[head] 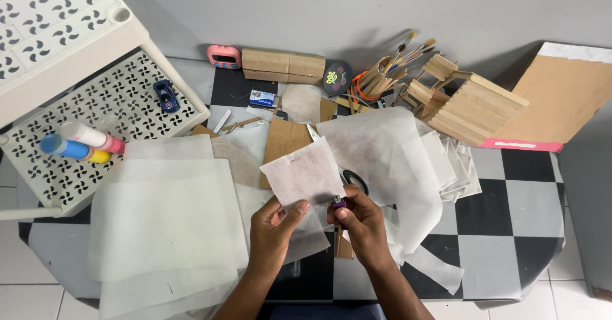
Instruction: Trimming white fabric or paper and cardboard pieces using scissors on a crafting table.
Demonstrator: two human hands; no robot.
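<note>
**Thin white sheet pinched over a small purple lighter**

Head view: the left hand (275, 225) pinches the lower edge of a small white tissue sheet (302, 173) between thumb and fingers, holding it up above the checkered worktop (503, 231). The right hand (361, 223) is closed around a small purple lighter (338, 203), thumb on top, just below the sheet's lower right corner. The lighter touches or nearly touches the sheet; which one cannot be told.

The sheet looks very light, limp and translucent, easily torn or creased, so a gentle pinch at an edge, as the left hand has it, seems the safe hold. The lighter is small, hard and smooth, and probably best gripped around its body.

Relative to the held sheet: black scissors (355, 180) lie just right of it, partly under more white sheets (167, 215) that spread to its left and right. A brown cardboard piece (284, 140) lies just behind it. Further behind and to the right stands a craft-stick model (468, 106), with a holder of paintbrushes (387, 71) beside it. Far left, a white perforated rack (95, 109) carries glue bottles (83, 143) and a blue toy car (166, 95).
</note>
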